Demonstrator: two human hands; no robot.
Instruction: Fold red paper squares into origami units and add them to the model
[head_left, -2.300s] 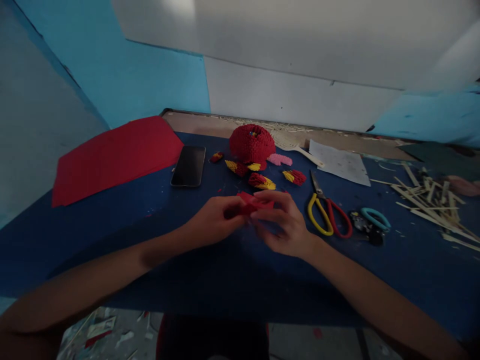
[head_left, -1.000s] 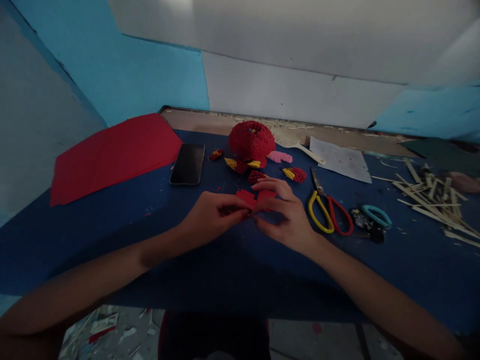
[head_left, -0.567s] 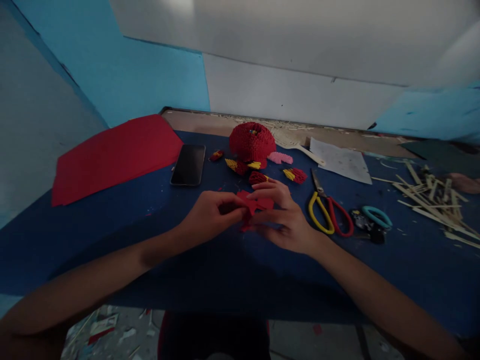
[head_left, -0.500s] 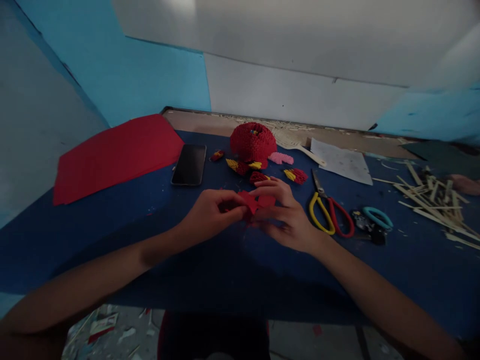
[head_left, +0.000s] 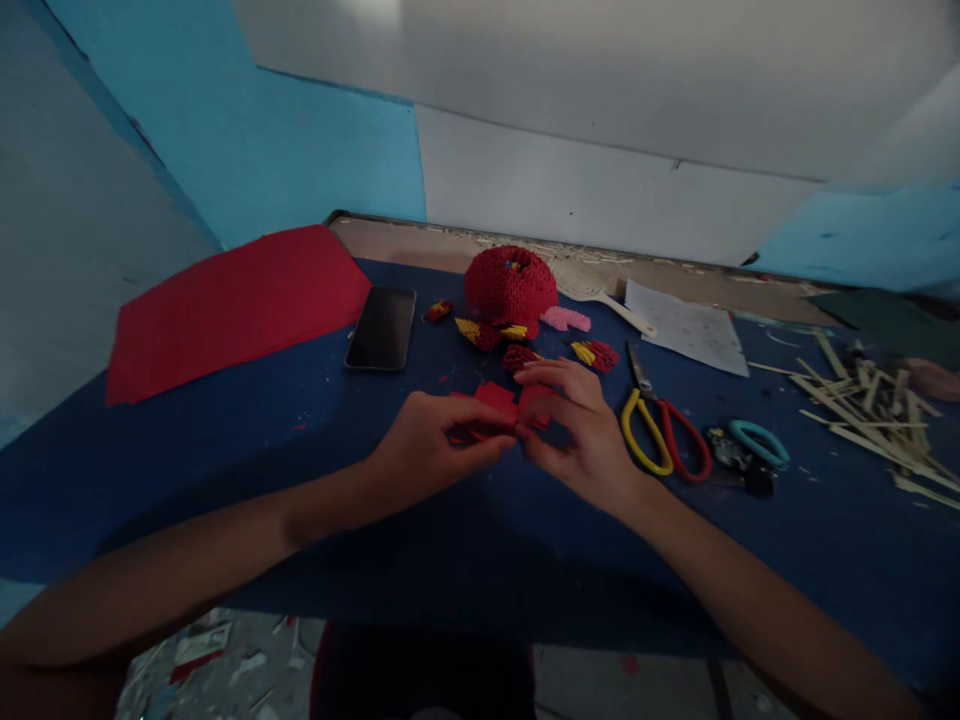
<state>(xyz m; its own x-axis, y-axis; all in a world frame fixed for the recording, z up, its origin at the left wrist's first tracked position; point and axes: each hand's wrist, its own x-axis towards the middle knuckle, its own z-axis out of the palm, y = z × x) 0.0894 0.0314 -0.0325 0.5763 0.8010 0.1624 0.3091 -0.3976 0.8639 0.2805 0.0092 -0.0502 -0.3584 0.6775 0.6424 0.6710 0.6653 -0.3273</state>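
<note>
Now, from the head view, the left hand [head_left: 442, 440] and right hand [head_left: 581, 430] are working tip to tip above the blue table [head_left: 465, 570]. Both thumbs and forefingers are closing on a small red paper piece [head_left: 517, 424], right where the fingertips are meeting; the other right-hand fingers are spreading loosely, gripping nothing that shows. Most of that piece is hiding behind skin, so its folds aren't giving much away. Just beyond it, loose red paper slips [head_left: 495, 396] are lying on the table, partly covered by the hands.

So how far along are things looking? Farther back, a red folded-paper ball [head_left: 510, 285] is sitting built up, with an opening showing at its top. Around its near side, red-and-yellow paper pieces [head_left: 595, 355] are lying apart from the hands, looking finished, and a pink paper piece [head_left: 566, 319] is resting just beside the ball. Those parts are reading as done, in my judgement; the piece at the fingertips is looking unfinished, and the slips are waiting unassembled. Plenty of stock is remaining too: red sheets [head_left: 240, 310] are lying in a broad stack at the left, and the scissors [head_left: 646, 385] are resting unheld at the right.
</note>
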